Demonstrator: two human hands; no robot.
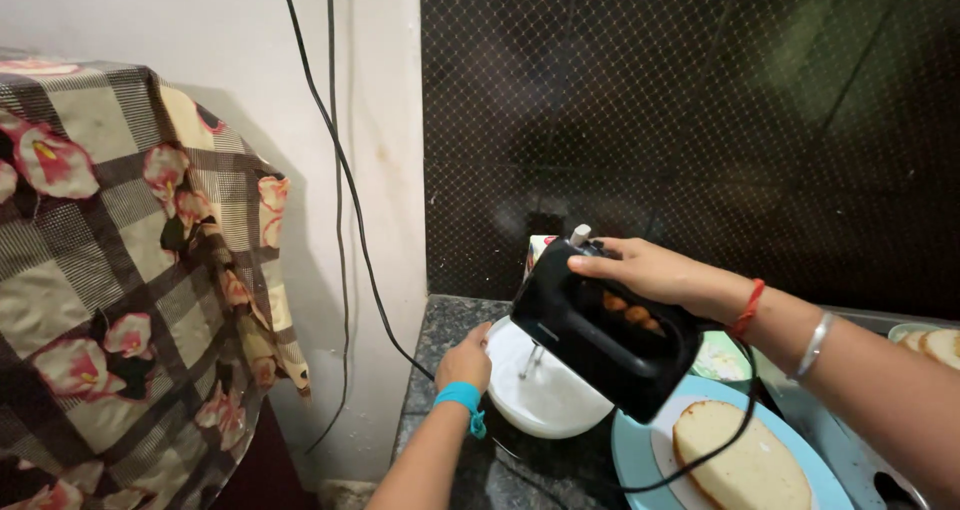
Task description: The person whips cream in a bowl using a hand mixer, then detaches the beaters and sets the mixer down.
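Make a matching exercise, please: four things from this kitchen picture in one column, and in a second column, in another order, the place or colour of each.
Things:
1. hand mixer
2. white bowl
3. cake slice
4. wristband

Descriptions:
A. on the light blue plate
B. black, gripped by the right hand
C. blue, on the left arm
D. on the dark counter, steadied by the left hand

Pairs: 1-B, 2-D, 3-A, 4-C

Left hand (465, 362): forearm extended up from lower frame edge, fingers curled closed in grip, blue band at wrist. Right hand (640, 270): arm entering from right, fingers wrapped closed, thumb forward; red thread, silver bangle at wrist.
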